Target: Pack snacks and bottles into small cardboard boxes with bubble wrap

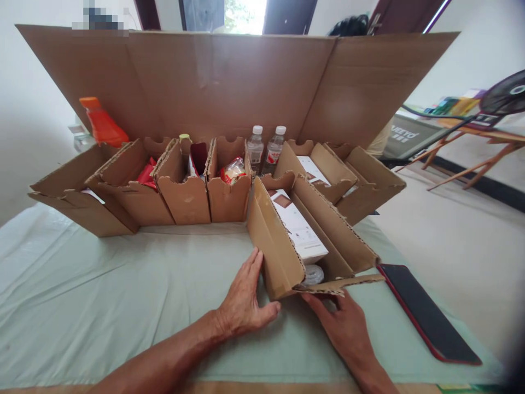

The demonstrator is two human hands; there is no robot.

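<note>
My left hand (246, 298) rests against the left side of an open cardboard box (274, 246), its fingers and thumb apart. At the box's near end, my right hand (342, 323) has its fingertips at the lower front edge, partly hidden by the cardboard. That box stands at an angle on the pale green cloth (184, 284). Inside it lie a white printed box (301, 230) and a roll of clear material (313, 274). Right behind it, another cardboard box (348, 183) holds a similar white box (312, 169).
Several open cardboard boxes (184, 200) line the back left, holding packets. Two clear bottles (264, 148) and an orange bottle (104, 123) stand behind. A tall cardboard panel (229, 82) spans the back. A dark flat device (429, 312) lies right; a fan (506, 96) stands beyond.
</note>
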